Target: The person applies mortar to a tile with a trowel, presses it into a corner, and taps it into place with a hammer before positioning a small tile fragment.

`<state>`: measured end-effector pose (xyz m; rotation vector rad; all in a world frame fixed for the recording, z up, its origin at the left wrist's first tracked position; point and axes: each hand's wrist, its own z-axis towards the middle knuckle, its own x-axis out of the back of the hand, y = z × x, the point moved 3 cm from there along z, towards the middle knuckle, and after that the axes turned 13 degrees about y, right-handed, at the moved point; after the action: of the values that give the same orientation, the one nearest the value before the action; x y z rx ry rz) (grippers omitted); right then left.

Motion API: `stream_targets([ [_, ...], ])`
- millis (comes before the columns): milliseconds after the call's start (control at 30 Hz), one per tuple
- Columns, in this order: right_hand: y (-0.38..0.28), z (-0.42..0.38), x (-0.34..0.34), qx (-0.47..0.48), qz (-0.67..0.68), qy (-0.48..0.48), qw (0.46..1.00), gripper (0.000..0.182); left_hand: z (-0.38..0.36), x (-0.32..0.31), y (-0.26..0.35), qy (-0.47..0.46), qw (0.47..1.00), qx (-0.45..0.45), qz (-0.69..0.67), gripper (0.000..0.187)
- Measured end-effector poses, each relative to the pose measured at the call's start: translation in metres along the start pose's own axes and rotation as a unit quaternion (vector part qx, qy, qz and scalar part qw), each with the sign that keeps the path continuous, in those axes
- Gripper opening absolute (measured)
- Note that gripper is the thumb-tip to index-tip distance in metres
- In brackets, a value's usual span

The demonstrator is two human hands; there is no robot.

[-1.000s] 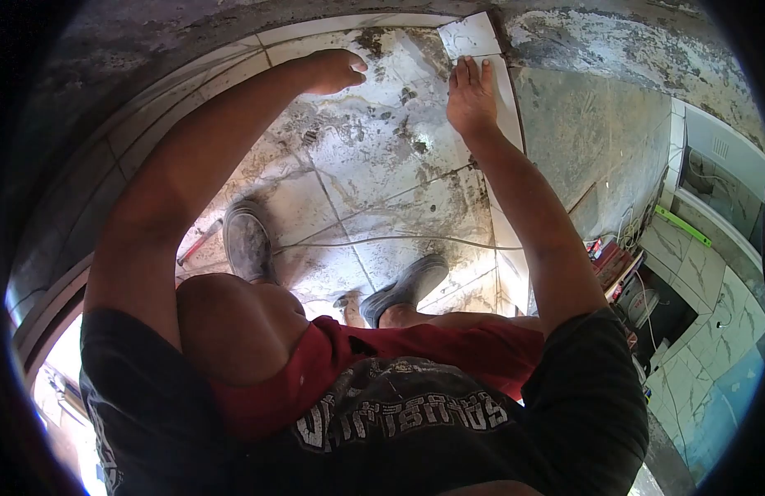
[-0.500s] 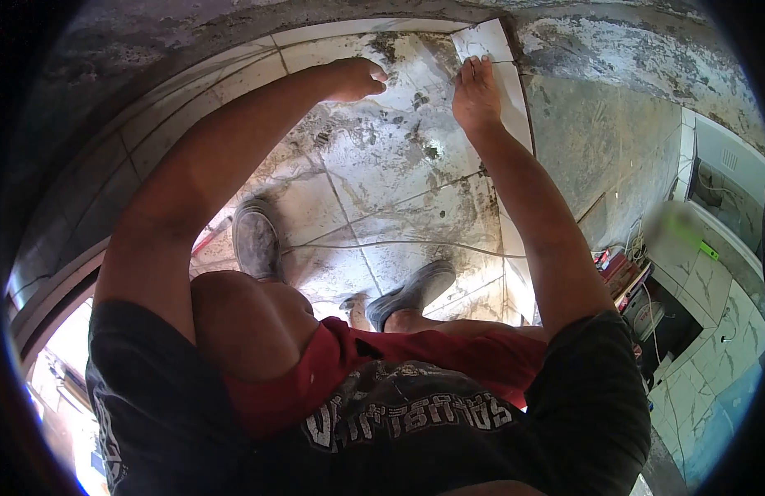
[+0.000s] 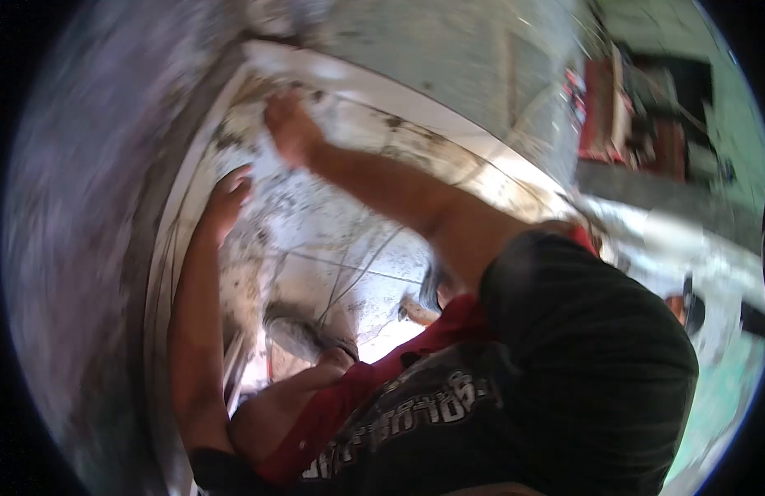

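My left hand (image 3: 228, 202) is over the dirty tiled floor (image 3: 316, 236), close to the left skirting tiles (image 3: 175, 198). Its fingers are loosely bent and apart, with nothing visible between them. Farther up, my right hand (image 3: 293, 131) reaches toward the corner where the two tile strips meet. Its fingers point away from me and look spread, though motion blurs them. I see no object in it. A white skirting strip (image 3: 382, 89) runs along the wall to the right of that hand. Dark smears and grit cover the floor tiles around both hands.
A thin cable (image 3: 353, 281) crosses the floor near my shoes (image 3: 304, 337). Rough walls (image 3: 85, 207) rise on the left and behind the corner. Red items and other clutter (image 3: 597, 107) stand at upper right. Another person's head (image 3: 690, 310) shows at far right.
My view has swung right, so the corner now appears at upper left. My right hand has come off the corner tile and sits nearer the floor. The picture is more blurred.
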<state>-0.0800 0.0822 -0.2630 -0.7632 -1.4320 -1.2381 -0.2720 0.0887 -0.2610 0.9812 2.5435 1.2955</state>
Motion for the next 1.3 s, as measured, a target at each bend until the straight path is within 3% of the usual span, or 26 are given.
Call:
stream_targets([
  [33, -0.010, -0.010, -0.005, -0.075, 0.111, -0.032, 0.990, 0.059, 0.003, -0.002, 0.004, 0.008, 1.000, 0.022, 0.005, 0.055],
  [100, -0.034, -0.042, 0.007, -0.197, 0.218, 0.012, 0.956, 0.061, 0.026, -0.003, -0.007, 0.004, 1.000, 0.004, 0.005, 0.063],
  [167, -0.049, -0.069, 0.029, -0.297, 0.304, 0.003, 0.905, 0.064, 0.027, -0.010, 0.026, 0.017, 0.996, -0.023, 0.083, 0.070],
  [267, -0.066, -0.089, 0.028, -0.364, 0.333, -0.008, 0.870, 0.069, 0.055, -0.015, 0.052, 0.022, 0.983, -0.106, 0.150, 0.074],
  [433, -0.042, -0.078, 0.039, -0.366, 0.358, 0.001, 0.859, 0.068, 0.072, -0.029, 0.111, -0.015, 0.969, -0.063, 0.237, 0.081],
  [533, -0.025, -0.077, 0.033, -0.394, 0.350, 0.013, 0.849, 0.066, 0.100, -0.036, 0.105, -0.009, 0.983, -0.050, 0.175, 0.085],
  [600, -0.029, -0.070, 0.017, -0.383, 0.353, 0.010, 0.853, 0.064, 0.142, -0.029, 0.063, -0.012, 0.990, -0.065, 0.124, 0.082],
  [633, -0.019, -0.076, 0.029, -0.399, 0.389, 0.016, 0.830, 0.061, 0.123, -0.033, 0.078, -0.013, 0.993, -0.060, 0.100, 0.079],
  [667, -0.021, -0.079, 0.030, -0.416, 0.377, 0.048, 0.826, 0.061, 0.103, -0.032, 0.096, 0.010, 0.979, -0.084, 0.184, 0.079],
  [700, -0.022, -0.079, 0.020, -0.390, 0.339, 0.073, 0.853, 0.064, 0.122, -0.029, 0.080, 0.042, 0.979, -0.098, 0.175, 0.092],
  [800, -0.010, -0.089, 0.046, -0.386, 0.334, 0.000, 0.860, 0.068, 0.128, -0.039, 0.085, 0.130, 0.954, -0.113, 0.245, 0.095],
  [1000, -0.007, -0.097, 0.045, -0.381, 0.355, -0.034, 0.853, 0.069, 0.128, -0.044, 0.092, 0.142, 0.937, -0.144, 0.285, 0.095],
  [1300, -0.007, -0.097, 0.045, -0.383, 0.364, -0.017, 0.849, 0.069, 0.108, -0.053, 0.128, 0.120, 0.945, -0.084, 0.292, 0.099],
])
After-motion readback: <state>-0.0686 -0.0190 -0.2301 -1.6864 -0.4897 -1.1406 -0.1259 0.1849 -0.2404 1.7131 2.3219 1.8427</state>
